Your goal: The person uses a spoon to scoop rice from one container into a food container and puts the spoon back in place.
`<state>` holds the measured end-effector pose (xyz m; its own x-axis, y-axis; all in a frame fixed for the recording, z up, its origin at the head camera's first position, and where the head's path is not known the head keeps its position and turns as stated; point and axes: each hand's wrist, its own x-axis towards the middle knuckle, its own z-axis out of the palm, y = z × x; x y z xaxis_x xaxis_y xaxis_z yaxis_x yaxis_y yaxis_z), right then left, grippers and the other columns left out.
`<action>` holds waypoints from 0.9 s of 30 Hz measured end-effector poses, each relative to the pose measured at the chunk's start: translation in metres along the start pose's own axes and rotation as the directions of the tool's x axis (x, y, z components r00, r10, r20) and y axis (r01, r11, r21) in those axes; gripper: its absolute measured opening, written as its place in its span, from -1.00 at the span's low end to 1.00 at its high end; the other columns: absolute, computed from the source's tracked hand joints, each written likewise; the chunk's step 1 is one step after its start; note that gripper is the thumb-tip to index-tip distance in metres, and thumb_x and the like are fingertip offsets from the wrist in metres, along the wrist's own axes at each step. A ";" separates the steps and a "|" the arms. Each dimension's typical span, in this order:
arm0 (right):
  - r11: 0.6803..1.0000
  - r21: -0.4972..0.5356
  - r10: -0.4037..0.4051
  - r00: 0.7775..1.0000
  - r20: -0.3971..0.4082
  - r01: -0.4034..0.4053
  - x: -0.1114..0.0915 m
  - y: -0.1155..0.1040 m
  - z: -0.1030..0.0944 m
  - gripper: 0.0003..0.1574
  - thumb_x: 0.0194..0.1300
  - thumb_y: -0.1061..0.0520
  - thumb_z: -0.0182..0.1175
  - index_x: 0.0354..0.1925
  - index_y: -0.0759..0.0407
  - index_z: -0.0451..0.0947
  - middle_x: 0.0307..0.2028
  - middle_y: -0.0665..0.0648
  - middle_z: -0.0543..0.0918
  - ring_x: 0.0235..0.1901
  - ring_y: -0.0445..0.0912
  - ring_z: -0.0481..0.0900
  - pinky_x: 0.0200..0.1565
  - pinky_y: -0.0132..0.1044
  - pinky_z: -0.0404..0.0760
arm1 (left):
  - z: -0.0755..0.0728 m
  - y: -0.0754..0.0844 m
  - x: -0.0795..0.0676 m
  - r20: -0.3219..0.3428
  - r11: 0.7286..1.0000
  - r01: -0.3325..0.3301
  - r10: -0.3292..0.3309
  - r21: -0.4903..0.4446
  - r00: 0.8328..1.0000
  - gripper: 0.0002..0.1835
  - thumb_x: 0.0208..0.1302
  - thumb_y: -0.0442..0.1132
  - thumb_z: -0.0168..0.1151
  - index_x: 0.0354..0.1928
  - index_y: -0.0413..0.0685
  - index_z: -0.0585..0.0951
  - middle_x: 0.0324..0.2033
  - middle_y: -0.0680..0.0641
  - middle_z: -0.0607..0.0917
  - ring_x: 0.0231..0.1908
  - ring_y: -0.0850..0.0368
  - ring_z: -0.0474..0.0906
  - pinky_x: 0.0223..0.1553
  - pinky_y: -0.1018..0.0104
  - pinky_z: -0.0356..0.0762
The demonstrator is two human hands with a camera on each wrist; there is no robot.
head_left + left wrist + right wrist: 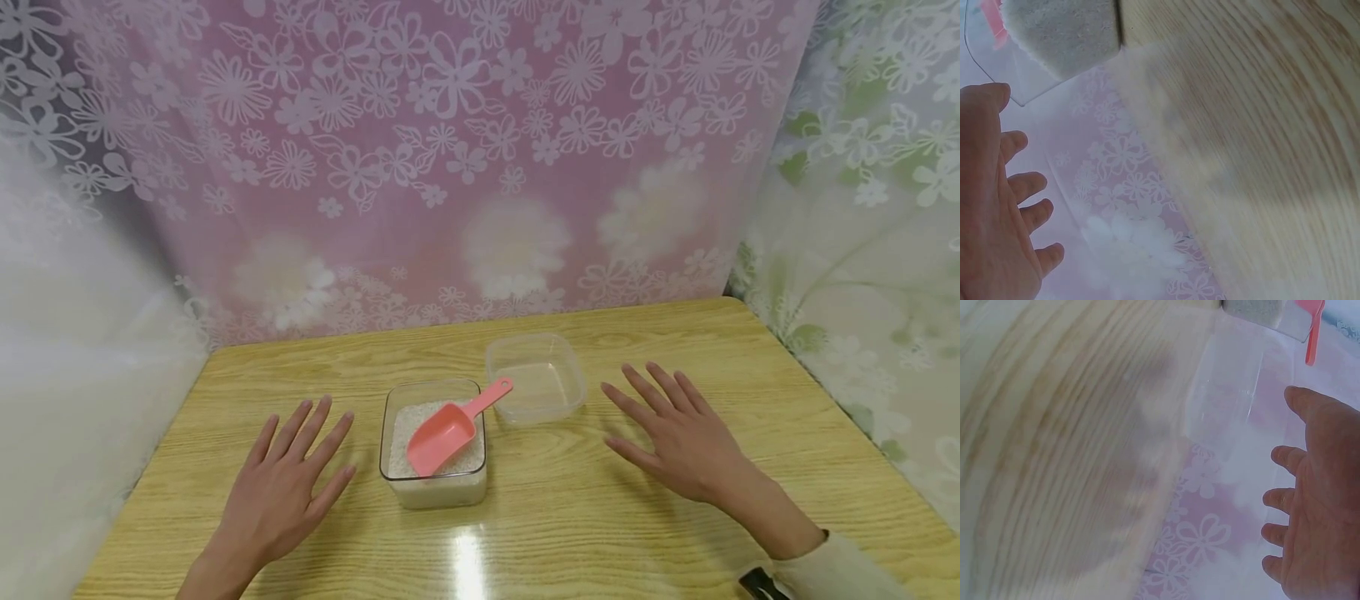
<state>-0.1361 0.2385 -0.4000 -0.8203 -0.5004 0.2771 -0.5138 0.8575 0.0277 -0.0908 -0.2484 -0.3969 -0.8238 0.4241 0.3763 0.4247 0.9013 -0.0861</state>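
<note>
Between hands point(277, 496) and rice box point(438, 495), gaps

Pink scoop point(446, 435) atop white rice point(409, 419)

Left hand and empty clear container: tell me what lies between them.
The tub of white grains, with the pink scoop in it, stands between them in the head view.

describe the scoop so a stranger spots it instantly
On the wood-grain table, find the clear, dark-rimmed container of white grains. The scoop lies over those grains, its handle jutting toward a second clear container. Both containers are see-through; the scoop is solid pink.
</note>
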 end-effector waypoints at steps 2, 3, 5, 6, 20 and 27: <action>1.000 0.005 -0.005 1.000 -0.001 0.005 0.002 -0.001 0.000 -0.15 0.35 -0.38 -0.01 0.46 -0.09 0.15 0.43 0.20 0.13 0.45 0.09 -0.17 0.40 0.07 -0.22 | -0.001 0.000 0.001 -0.002 1.000 -0.002 0.002 0.000 1.000 -0.35 0.36 0.24 -0.03 0.40 0.14 0.34 0.41 -0.09 0.21 0.38 -0.09 0.07 0.36 -0.12 -0.07; 1.000 0.008 -0.007 1.000 0.000 0.007 0.002 -0.002 0.000 -0.15 0.35 -0.38 -0.02 0.46 -0.09 0.15 0.43 0.19 0.13 0.45 0.09 -0.17 0.40 0.07 -0.22 | -0.001 0.000 0.001 -0.004 1.000 -0.003 0.003 -0.002 1.000 -0.35 0.36 0.24 -0.03 0.40 0.14 0.35 0.41 -0.09 0.21 0.38 -0.09 0.07 0.36 -0.12 -0.08; 1.000 0.013 -0.009 1.000 0.005 0.009 0.004 -0.003 -0.001 -0.15 0.35 -0.38 -0.02 0.46 -0.09 0.15 0.44 0.19 0.11 0.45 0.09 -0.17 0.40 0.08 -0.23 | -0.001 0.001 0.002 -0.010 1.000 -0.007 0.007 -0.005 1.000 -0.35 0.36 0.24 -0.03 0.39 0.13 0.36 0.40 -0.10 0.23 0.38 -0.09 0.08 0.36 -0.12 -0.08; 1.000 0.016 -0.010 1.000 0.010 0.010 0.005 -0.004 -0.001 -0.15 0.35 -0.38 -0.03 0.46 -0.09 0.15 0.44 0.18 0.10 0.45 0.09 -0.17 0.40 0.08 -0.23 | -0.002 0.001 0.002 -0.009 1.000 -0.009 0.009 -0.005 1.000 -0.35 0.36 0.24 -0.04 0.40 0.14 0.35 0.40 -0.09 0.22 0.38 -0.09 0.08 0.36 -0.12 -0.08; 0.999 0.027 -0.032 0.999 0.011 0.032 0.013 -0.014 0.001 -0.16 0.35 -0.40 -0.04 0.46 -0.12 0.14 0.43 0.19 0.12 0.44 0.10 -0.15 0.40 0.09 -0.20 | -0.005 0.003 0.006 -0.024 0.999 -0.031 0.031 -0.006 0.999 -0.34 0.37 0.24 -0.06 0.41 0.13 0.33 0.41 -0.06 0.21 0.39 -0.08 0.07 0.36 -0.13 -0.08; 0.998 0.039 -0.040 0.999 0.015 0.040 0.019 -0.020 0.000 -0.16 0.35 -0.42 -0.06 0.45 -0.11 0.18 0.44 0.17 0.12 0.44 0.10 -0.14 0.39 0.09 -0.17 | -0.008 0.004 0.012 -0.025 0.999 -0.036 0.036 -0.003 0.999 -0.34 0.39 0.27 -0.13 0.42 0.13 0.31 0.40 -0.06 0.23 0.38 -0.09 0.07 0.36 -0.13 -0.08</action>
<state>-0.1410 0.2121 -0.3950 -0.8027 -0.5362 0.2613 -0.5551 0.8318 0.0015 -0.0957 -0.2410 -0.3851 -0.7981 0.4540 0.3962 0.4552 0.8851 -0.0973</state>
